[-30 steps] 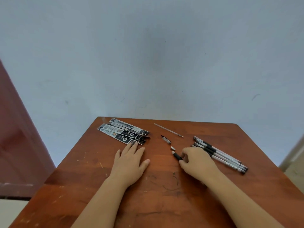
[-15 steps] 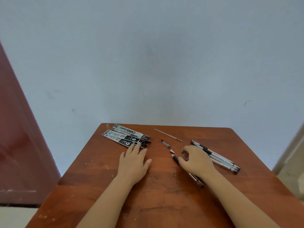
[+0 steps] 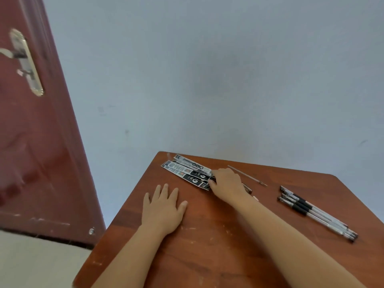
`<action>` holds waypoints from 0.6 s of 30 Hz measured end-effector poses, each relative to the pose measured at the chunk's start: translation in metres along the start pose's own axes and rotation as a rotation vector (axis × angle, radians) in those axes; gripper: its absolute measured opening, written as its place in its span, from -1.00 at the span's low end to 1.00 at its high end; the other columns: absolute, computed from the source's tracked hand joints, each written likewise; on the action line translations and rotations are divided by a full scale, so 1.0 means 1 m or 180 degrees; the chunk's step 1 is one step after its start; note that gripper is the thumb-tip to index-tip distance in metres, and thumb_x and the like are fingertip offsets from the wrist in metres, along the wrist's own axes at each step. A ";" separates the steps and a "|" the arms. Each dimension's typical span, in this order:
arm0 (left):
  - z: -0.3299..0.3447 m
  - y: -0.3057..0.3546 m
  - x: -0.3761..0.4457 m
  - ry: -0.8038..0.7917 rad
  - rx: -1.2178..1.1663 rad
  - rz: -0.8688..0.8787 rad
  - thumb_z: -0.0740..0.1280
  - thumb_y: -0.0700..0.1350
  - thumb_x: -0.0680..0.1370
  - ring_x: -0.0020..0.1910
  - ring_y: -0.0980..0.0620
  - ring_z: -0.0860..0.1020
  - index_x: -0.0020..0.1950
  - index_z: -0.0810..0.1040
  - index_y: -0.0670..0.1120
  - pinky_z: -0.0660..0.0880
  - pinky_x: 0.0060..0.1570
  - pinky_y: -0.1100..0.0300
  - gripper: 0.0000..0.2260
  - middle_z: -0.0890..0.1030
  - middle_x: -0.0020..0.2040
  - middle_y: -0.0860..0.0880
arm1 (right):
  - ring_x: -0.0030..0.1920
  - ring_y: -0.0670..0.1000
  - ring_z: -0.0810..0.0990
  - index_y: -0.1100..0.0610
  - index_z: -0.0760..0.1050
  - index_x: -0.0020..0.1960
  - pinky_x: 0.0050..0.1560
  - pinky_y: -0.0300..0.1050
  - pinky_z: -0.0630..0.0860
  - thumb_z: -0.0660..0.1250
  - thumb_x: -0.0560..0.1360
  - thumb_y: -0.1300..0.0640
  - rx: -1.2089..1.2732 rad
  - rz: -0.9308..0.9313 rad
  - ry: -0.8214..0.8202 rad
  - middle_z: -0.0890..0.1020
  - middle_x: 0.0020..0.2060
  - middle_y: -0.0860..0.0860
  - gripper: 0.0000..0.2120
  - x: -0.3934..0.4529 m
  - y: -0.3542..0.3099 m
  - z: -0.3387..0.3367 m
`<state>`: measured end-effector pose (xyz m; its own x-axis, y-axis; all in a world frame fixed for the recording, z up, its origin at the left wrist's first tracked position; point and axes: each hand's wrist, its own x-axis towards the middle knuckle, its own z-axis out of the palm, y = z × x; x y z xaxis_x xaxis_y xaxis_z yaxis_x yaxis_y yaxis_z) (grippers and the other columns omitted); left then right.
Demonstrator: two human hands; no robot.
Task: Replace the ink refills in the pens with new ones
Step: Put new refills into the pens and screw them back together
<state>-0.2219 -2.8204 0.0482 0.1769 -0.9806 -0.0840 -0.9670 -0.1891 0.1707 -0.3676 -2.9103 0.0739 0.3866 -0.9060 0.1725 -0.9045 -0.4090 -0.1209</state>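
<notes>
Several black-and-white refill packets (image 3: 187, 172) lie fanned at the far left corner of the brown table (image 3: 207, 256). My right hand (image 3: 227, 183) is at their right ends, its curled fingertips and thumb pinching a packet's end. My left hand (image 3: 164, 206) rests flat on the table, fingers spread, just in front of the packets. A bare thin refill (image 3: 247, 175) lies beyond my right hand. Several black-grip pens (image 3: 311, 210) lie side by side at the right. A small dark pen part (image 3: 248, 189) and a tiny tip piece (image 3: 256, 198) peek out beside my right wrist.
A dark red door (image 3: 37, 152) with a metal handle plate (image 3: 26, 61) stands left of the table. A pale blue wall runs behind the table's far edge. Light floor (image 3: 37, 265) shows below the door, left of the table's edge.
My right hand let go of the black-grip pen and moved left to the refill packets. The camera turned left, bringing the door into view. My left hand stayed flat.
</notes>
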 end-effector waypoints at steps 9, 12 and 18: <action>0.008 -0.005 0.002 0.0168 -0.0078 0.0022 -0.10 0.14 0.59 0.48 -0.04 -0.15 0.48 -0.03 0.02 -0.18 0.42 -0.06 -0.51 -0.07 0.52 -0.06 | 0.16 0.09 0.44 0.12 0.47 0.11 0.15 -0.02 0.27 0.12 0.52 0.13 -0.0035 0.0399 0.0237 0.56 0.10 0.06 -0.77 0.029 -0.010 0.023; 0.008 -0.004 0.002 0.0158 -0.0109 0.0019 -0.10 0.14 0.59 0.48 -0.04 -0.16 0.48 -0.03 0.01 -0.19 0.42 -0.07 -0.51 -0.08 0.52 -0.06 | 0.11 0.06 0.48 0.10 0.51 0.05 0.20 -0.04 0.26 0.11 0.54 0.11 0.0006 0.0346 0.0419 0.60 0.05 0.03 -0.77 0.029 -0.006 0.024; 0.007 -0.004 0.001 0.0156 -0.0122 0.0006 -0.11 0.14 0.60 0.48 -0.04 -0.16 0.48 -0.03 0.02 -0.18 0.42 -0.06 -0.52 -0.08 0.52 -0.06 | 0.13 0.07 0.47 0.10 0.48 0.14 0.14 -0.04 0.31 0.11 0.53 0.10 -0.0034 0.0337 0.0235 0.57 0.09 0.05 -0.74 0.021 -0.004 0.021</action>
<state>-0.2193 -2.8202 0.0410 0.1846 -0.9822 -0.0357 -0.9598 -0.1880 0.2082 -0.3523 -2.9299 0.0570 0.2748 -0.9334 0.2309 -0.9416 -0.3098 -0.1319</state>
